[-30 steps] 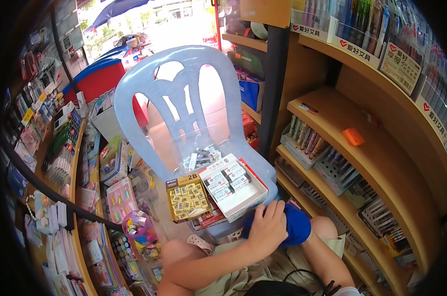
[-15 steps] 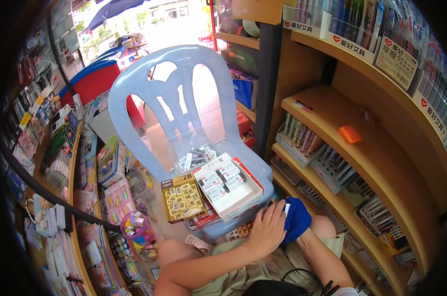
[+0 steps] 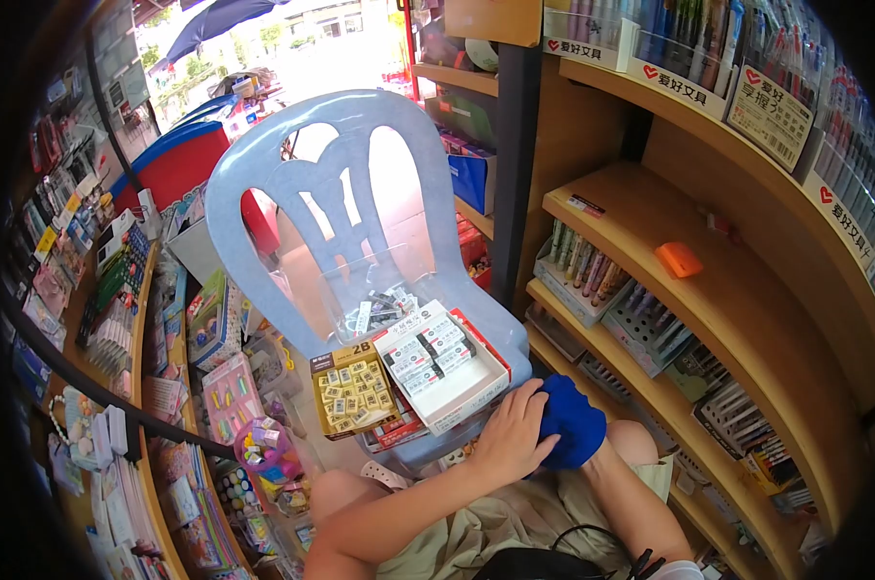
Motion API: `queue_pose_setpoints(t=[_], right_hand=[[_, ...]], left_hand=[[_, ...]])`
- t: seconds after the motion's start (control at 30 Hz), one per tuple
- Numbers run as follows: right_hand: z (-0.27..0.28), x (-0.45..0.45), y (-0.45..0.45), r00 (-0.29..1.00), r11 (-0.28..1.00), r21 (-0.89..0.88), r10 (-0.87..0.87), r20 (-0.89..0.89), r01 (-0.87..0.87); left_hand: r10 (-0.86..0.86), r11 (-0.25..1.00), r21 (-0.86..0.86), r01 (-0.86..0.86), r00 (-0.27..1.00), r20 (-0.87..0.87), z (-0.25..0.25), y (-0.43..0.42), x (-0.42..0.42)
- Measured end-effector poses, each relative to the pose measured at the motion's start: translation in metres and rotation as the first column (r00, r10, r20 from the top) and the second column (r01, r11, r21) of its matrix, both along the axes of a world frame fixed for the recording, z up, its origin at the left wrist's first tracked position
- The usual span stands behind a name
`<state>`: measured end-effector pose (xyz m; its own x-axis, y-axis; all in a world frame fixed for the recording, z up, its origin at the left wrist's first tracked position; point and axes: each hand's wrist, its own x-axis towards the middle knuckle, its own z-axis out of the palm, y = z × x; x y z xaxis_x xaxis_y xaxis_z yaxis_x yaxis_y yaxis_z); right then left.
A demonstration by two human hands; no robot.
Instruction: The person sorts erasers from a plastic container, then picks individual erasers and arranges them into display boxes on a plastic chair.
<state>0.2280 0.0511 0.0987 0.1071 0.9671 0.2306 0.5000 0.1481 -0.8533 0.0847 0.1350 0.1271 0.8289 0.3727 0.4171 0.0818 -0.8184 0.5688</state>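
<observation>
A bunched blue cloth covers my right hand; only the wrist shows below it. My left hand lies against the cloth's left side, its fingers bent and the thumb over the cloth. Whatever sits between the two hands is hidden. Just beyond, on the chair seat, a white open box holds several small white-and-black packs in a block. Left of it stands a brown box marked 2B with several yellow erasers. Behind them, a clear plastic bin contains small wrapped pieces.
The blue plastic chair faces me. Wooden shelves with pens and an orange object rise on the right. Stationery racks line the left, with a pink basket near the floor.
A small white item showed between my left fingers and the cloth; now it is out of sight. My left hand has shifted slightly left, and the thumb now shows over the cloth.
</observation>
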Motion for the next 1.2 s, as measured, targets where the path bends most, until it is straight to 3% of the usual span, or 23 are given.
queue_pose_setpoints(t=[0.13,0.17,0.2,0.23,0.3,0.37,0.53,0.63,0.67,0.7,0.77,0.83,0.93,1.0,1.07,1.2], right_hand=[[-0.014,0.000,-0.004,0.985,0.985,-0.049,-0.165,0.055,0.167],[-0.017,0.001,-0.003,0.853,0.975,-0.167,-0.208,-0.478,0.144],[-0.019,0.001,-0.002,0.454,0.965,-0.254,-0.253,-0.854,0.060],[-0.021,0.002,-0.001,-0.087,0.958,-0.281,-0.285,-0.955,-0.057],[-0.029,-0.004,-0.001,0.254,0.974,-0.223,-0.209,-0.944,-0.025],[-0.032,-0.005,-0.001,0.368,0.983,-0.178,-0.153,-0.917,-0.035],[-0.035,-0.003,-0.001,0.106,0.988,-0.106,-0.095,-0.990,-0.108],[-0.021,-0.006,0.005,0.534,0.994,-0.075,-0.022,-0.845,-0.077],[-0.011,-0.006,0.005,0.829,0.996,-0.081,-0.005,-0.560,-0.049],[0.005,-0.006,0.004,0.984,0.997,-0.075,0.008,-0.179,-0.021],[0.010,-0.006,0.004,0.961,0.999,-0.045,-0.008,0.275,0.021],[0.007,-0.004,0.003,0.931,0.998,-0.016,-0.048,0.362,0.058],[0.024,-0.009,0.001,0.958,0.999,-0.033,-0.026,0.286,0.037],[-0.004,-0.009,0.002,0.977,0.999,0.024,-0.041,-0.210,0.047],[-0.032,-0.005,-0.001,0.875,0.998,0.039,-0.022,-0.484,0.047],[-0.048,0.001,-0.005,0.779,1.000,0.022,0.009,-0.627,0.006]], left_hand=[[-0.036,0.999,0.010,0.036,0.998,-0.055,-0.006,-0.004,0.000],[-0.046,0.998,0.027,0.048,0.997,-0.064,-0.008,-0.005,0.001],[-0.050,0.998,0.039,0.053,0.997,-0.062,-0.006,-0.005,0.000],[-0.054,0.997,0.051,0.057,0.997,-0.060,-0.004,-0.006,-0.001],[-0.060,0.996,0.066,0.064,0.996,-0.069,-0.002,-0.006,-0.001],[-0.062,0.995,0.073,0.069,0.994,-0.089,-0.003,-0.006,-0.002],[-0.031,0.999,0.029,0.032,0.999,-0.021,-0.002,0.001,0.000],[-0.002,1.000,-0.022,0.001,1.000,-0.024,0.004,0.007,-0.002],[0.005,0.999,-0.039,-0.007,0.999,-0.033,0.006,0.008,-0.002],[0.026,0.998,-0.056,-0.027,0.999,-0.025,0.005,0.009,-0.002],[0.030,0.998,-0.062,-0.030,1.000,0.006,0.007,0.011,-0.002],[0.022,0.996,-0.092,-0.019,0.999,0.030,0.012,0.010,-0.002],[-0.007,0.988,-0.156,0.017,0.998,0.063,0.016,0.007,-0.002],[-0.029,0.982,-0.182,0.045,0.995,0.092,0.004,0.008,0.003],[-0.028,0.981,-0.191,0.036,0.998,0.048,0.006,0.008,0.002],[-0.046,0.991,-0.124,0.041,0.998,-0.035,0.012,0.007,0.001]])
